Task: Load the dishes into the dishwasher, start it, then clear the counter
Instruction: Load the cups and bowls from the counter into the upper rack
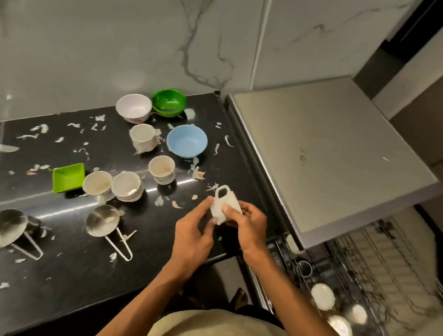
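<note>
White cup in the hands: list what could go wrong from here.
1. Both hands, left and right, hold the white cup near the counter edge, so a slip might drop it to the floor.
2. The pulled-out dishwasher rack already holds pale dishes; a careless placement could knock them.
3. Scraps on the counter may stick to the dishes and reach the dishwasher.

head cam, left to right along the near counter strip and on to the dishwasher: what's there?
Steel saucepan → steel strainer → left hand → white cup → right hand → dishwasher rack.
</note>
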`<state>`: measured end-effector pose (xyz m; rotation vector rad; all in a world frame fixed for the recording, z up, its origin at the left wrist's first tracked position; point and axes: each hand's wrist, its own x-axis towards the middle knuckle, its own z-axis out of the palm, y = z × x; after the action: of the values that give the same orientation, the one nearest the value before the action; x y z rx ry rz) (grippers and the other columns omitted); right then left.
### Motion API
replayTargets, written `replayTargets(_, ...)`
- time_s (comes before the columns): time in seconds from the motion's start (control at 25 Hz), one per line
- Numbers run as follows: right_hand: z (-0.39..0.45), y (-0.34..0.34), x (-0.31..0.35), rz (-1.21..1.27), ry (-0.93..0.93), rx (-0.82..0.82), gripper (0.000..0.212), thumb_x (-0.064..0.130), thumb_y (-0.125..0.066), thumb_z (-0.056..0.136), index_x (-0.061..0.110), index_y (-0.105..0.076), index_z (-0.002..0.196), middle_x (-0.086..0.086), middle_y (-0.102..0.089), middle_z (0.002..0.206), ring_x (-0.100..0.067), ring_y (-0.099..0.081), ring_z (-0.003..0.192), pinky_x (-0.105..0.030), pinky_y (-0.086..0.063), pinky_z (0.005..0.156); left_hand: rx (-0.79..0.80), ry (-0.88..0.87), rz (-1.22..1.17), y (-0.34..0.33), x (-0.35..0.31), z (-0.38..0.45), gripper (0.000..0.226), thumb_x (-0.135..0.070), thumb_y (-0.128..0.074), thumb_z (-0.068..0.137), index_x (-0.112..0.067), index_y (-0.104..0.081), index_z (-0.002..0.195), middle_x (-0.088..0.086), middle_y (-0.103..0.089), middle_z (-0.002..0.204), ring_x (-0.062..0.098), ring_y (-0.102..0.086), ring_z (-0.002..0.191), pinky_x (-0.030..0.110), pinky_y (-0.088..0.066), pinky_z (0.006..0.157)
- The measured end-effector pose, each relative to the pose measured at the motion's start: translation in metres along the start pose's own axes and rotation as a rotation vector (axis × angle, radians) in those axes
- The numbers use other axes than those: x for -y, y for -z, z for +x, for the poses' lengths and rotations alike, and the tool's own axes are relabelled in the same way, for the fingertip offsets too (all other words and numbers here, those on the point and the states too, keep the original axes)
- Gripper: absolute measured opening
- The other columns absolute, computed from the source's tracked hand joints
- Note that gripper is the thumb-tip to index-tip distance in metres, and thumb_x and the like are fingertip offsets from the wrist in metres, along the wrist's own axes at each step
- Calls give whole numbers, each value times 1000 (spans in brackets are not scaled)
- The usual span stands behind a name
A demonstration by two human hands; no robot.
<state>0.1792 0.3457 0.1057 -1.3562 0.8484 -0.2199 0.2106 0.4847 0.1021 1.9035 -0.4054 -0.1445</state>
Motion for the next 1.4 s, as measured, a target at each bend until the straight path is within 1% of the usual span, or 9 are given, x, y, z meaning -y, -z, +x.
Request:
replayTargets(0.2,-14,62,-3,363,-175,-88,23,11,-76,83,-4,-75,99,-24,-74,98,-33,-70,89,-44,-56,89,244,97,-111,-50,-22,3,54,-13,-71,90,-12,-54,141,-4,-70,121,1,-65,111,28,-53,99)
replayTargets(0.32,-22,102,-14,507,-215,-126,31,18,-76,83,-2,-75,106,-23,-72,100,-31,-67,87,-44,-53,88,396,90,-105,-84,-36,-4,63,-14,-79,84,-11,-54,142,-4,-69,121,-1,-65,110,24,-53,96)
replayTargets(0.52,-39,165,-26,623,-248,-152,37,24,-69,90,-3,-71,115,-21,-70,102,-29,-64,81,-37,-53,76,458,83,-94,-141,-62,-21,57,-10,-88,72,-14,-66,125,-3,-70,112,3,-69,99,29,-59,86)
replayTargets(0.68,-47,224,-46,321,-166,-254,33,37,-62,97,8,-77,105,-20,-75,98,-38,-71,93,-48,-56,86,513,44,-28,-189,-88,-40,53,-18,-90,68,-16,-69,117,-3,-69,109,7,-70,92,30,-62,77)
replayTargets(0.88,-67,288,-63,-131,0,-414,20,24,-63,97,17,-68,115,1,-72,104,-11,-68,95,-30,-57,82,544,-22,154,-250,-104,-67,47,-24,-90,64,-21,-72,108,-11,-66,102,9,-68,89,32,-59,80)
replayTargets(0.96,-76,310,-73,-234,16,-424,36,10,-70,89,19,-62,123,1,-67,114,-6,-63,100,-23,-54,82,577,-77,258,-274,-112,-79,47,-24,-90,64,-17,-72,107,-11,-64,100,9,-64,90,22,-52,81)
replayTargets(1.04,-82,326,-86,-335,36,-430,56,2,-72,78,21,-58,128,0,-60,121,-11,-60,107,-31,-55,90,621,-95,331,-296,-117,-90,49,-25,-89,66,-16,-71,111,-7,-66,102,10,-63,92,19,-46,80)
replayTargets(1.2,-90,347,-115,-506,38,-458,67,8,-74,68,17,-54,131,-3,-48,125,-18,-50,113,-41,-51,94,698,-154,381,-337,-121,-110,46,-22,-90,66,-13,-69,107,0,-69,100,14,-63,90,25,-50,80)
replayTargets(1.4,-83,359,-138,-457,-1,-546,79,24,-83,65,16,-48,135,-3,-47,126,-18,-50,111,-35,-53,88,787,-281,455,-380,-109,-125,39,-17,-84,69,-9,-72,106,7,-72,99,21,-67,91,28,-53,80)
